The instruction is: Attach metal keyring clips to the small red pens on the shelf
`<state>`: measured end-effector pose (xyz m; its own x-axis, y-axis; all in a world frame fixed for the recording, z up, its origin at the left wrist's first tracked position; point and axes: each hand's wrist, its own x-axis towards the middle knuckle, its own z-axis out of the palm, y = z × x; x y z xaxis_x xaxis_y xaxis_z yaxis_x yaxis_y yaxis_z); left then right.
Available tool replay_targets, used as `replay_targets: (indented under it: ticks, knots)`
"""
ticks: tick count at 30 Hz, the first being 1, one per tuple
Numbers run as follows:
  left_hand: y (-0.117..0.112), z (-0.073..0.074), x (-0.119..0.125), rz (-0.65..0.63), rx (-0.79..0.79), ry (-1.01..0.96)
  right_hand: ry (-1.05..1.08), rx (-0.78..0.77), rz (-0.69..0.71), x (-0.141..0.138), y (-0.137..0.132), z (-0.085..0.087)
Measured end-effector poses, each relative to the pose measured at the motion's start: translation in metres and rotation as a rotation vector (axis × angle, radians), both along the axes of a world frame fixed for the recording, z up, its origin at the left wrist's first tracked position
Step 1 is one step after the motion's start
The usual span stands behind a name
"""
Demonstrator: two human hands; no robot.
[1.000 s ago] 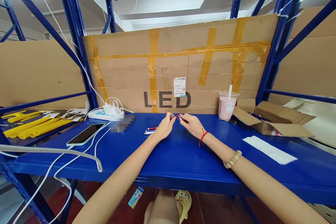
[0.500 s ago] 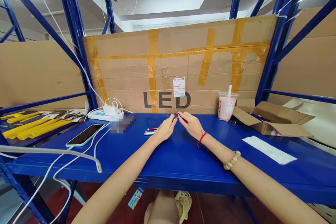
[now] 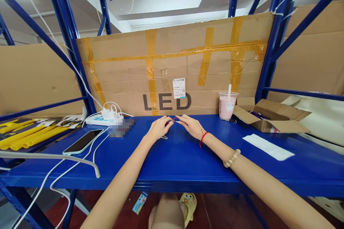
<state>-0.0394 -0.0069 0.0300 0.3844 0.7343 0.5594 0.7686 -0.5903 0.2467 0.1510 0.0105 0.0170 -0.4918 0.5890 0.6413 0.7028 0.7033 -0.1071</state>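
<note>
My left hand (image 3: 159, 127) and my right hand (image 3: 190, 125) meet over the middle of the blue shelf, both with fingers pinched. A small thin item (image 3: 175, 120) with a red, cord-like loop runs between the fingertips. Its kind is too small to make out, and the fingers cover most of it. Just beneath my left hand, the silvery end of a slim pen-like object (image 3: 164, 137) pokes out on the shelf. The rest of it is hidden by the hand. My right wrist carries a red string and a beaded bracelet.
On the left lie a phone (image 3: 84, 141), white cables and a power strip (image 3: 94, 118). Yellow-handled tools (image 3: 40, 136) fill the far left. To the right stand a pink drink cup (image 3: 227, 109), an opened carton (image 3: 279, 116) and a white paper strip (image 3: 268, 146). Cardboard (image 3: 120, 78) backs the shelf.
My hands have moved slightly left in view and lie flatter, with the fingertips a little farther apart. My left hand now covers most of the pen-like objects. The view has shifted slightly.
</note>
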Motion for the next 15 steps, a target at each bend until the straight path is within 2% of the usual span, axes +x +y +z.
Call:
replay_targets:
  ticks: [4, 7, 11, 15]
  knots:
    - [-0.008, 0.015, -0.014, 0.056, -0.052, 0.18, -0.106, -0.006, 0.024, -0.006, -0.007, 0.002]
    - [-0.027, 0.02, -0.023, 0.112, -0.09, 0.318, -0.181, -0.017, 0.097, -0.016, -0.018, 0.004]
    - [-0.052, 0.009, -0.034, 0.164, -0.128, 0.416, -0.276, -0.054, 0.252, -0.027, -0.027, 0.002]
    - [-0.05, -0.004, -0.044, 0.201, -0.084, 0.45, -0.286, -0.094, 0.255, -0.028, -0.026, 0.001]
